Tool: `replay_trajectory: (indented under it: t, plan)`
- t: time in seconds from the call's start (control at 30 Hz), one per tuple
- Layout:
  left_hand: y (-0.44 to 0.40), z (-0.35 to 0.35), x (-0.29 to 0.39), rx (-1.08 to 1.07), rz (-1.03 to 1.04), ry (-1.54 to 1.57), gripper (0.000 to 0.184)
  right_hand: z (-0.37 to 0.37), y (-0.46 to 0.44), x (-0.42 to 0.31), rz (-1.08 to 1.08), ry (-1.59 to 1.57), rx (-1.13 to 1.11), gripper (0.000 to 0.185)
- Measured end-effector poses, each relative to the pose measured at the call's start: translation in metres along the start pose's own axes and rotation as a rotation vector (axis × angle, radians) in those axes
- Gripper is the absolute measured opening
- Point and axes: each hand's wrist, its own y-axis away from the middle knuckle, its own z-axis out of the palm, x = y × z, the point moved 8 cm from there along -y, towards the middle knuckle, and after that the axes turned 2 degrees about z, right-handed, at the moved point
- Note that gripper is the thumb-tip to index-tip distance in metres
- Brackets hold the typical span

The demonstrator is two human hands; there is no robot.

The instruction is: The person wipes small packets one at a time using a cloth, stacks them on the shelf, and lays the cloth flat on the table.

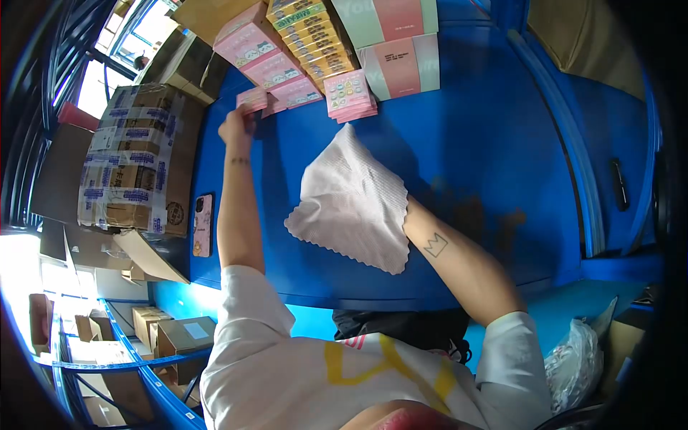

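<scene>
My left hand [236,127] reaches to the far left of the blue table [487,143], its fingers closed on a small stack of pink printed packets [252,99]. A whitish cloth with a scalloped edge [351,197] lies draped over my right hand, which is hidden from the wrist on; its fingers do not show. Just beyond the cloth's tip sits another stack of pink packets with small printed figures [349,97]. Pink boxes [276,69] stand right behind my left hand.
Yellow boxes [309,39] and pink-and-green boxes [398,68] are stacked at the back. A phone in a patterned case [203,225] lies at the left edge, beside a taped carton [132,159]. A black pen-like object [619,184] lies far right.
</scene>
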Motion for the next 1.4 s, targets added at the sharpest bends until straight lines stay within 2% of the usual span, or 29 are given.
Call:
replay_trajectory:
  t: [0.07, 0.1, 0.17, 0.23, 0.3, 0.33, 0.4, 0.47, 0.5, 0.57, 0.73, 0.77, 0.8, 0.9, 0.97, 1.0, 1.1, 1.23, 1.4]
  plan:
    - [-0.002, -0.026, 0.0, -0.085, 0.002, 0.245, 0.01, 0.002, 0.004, -0.003, -0.062, -0.045, -0.047, 0.066]
    - [0.009, -0.041, -0.004, -0.083, 0.004, 0.241, 0.01, 0.003, 0.006, -0.004, -0.094, -0.065, -0.071, 0.066]
    - [0.097, -0.031, 0.009, -0.476, -0.157, 0.44, 0.013, 0.009, 0.009, -0.008, -0.159, -0.105, -0.122, 0.066]
    - [0.171, -0.029, 0.007, -0.618, -0.176, 0.406, 0.018, 0.016, 0.011, -0.007, -0.208, -0.134, -0.172, 0.067]
    - [0.228, -0.019, 0.002, -0.663, -0.199, 0.219, 0.014, 0.022, 0.014, -0.002, -0.246, -0.153, -0.217, 0.067]
    - [0.246, -0.008, -0.001, -0.767, -0.071, 0.033, 0.018, 0.025, 0.016, -0.001, -0.268, -0.16, -0.237, 0.067]
    - [0.287, 0.017, 0.019, -0.713, 0.6, -0.78, 0.03, 0.028, 0.021, -0.001, -0.323, -0.177, -0.274, 0.068]
    - [0.331, 0.033, 0.04, -0.395, 1.508, -0.963, 0.049, 0.025, 0.026, -0.001, -0.406, -0.087, -0.27, 0.067]
    - [0.33, 0.041, 0.036, -0.403, 1.502, -0.954, 0.049, 0.021, 0.029, -0.001, -0.49, -0.01, -0.269, 0.066]
    - [0.354, 0.052, 0.03, -0.675, 1.672, -0.667, 0.057, 0.011, 0.038, 0.0, -0.653, 0.146, -0.256, 0.065]
    - [0.357, 0.044, 0.011, -0.812, 1.534, -0.558, 0.056, -0.038, -0.029, 0.015, -0.507, 0.132, -0.305, 0.064]
    - [0.362, 0.041, 0.011, -0.761, 1.577, -0.546, 0.054, -0.038, -0.027, 0.012, -0.509, 0.134, -0.283, 0.064]
    - [0.368, 0.038, 0.011, -0.712, 1.613, -0.537, 0.053, -0.034, -0.02, 0.008, -0.581, 0.226, -0.295, 0.063]
    - [0.346, 0.047, 0.016, -0.82, 1.517, -0.489, 0.05, -0.012, 0.012, -0.006, -0.784, 0.528, -0.325, 0.063]
    - [0.308, 0.048, 0.029, -0.658, 1.413, -0.547, 0.048, -0.009, 0.024, -0.002, -0.733, 0.475, -0.292, 0.063]
    - [0.308, 0.045, 0.024, -0.671, 1.395, -0.528, 0.048, -0.005, 0.028, 0.002, -0.692, 0.411, -0.294, 0.062]
    - [0.317, 0.044, 0.019, -0.716, 1.473, -0.535, 0.048, 0.002, 0.028, 0.002, -0.632, 0.274, -0.297, 0.062]
    - [0.33, 0.054, 0.016, -0.78, 1.494, -0.583, 0.049, 0.005, 0.034, -0.011, -0.863, 0.82, -0.082, 0.063]
    - [0.329, 0.044, 0.02, -0.622, 1.565, -0.656, 0.05, -0.035, 0.001, 0.007, -0.681, 0.648, -0.045, 0.065]
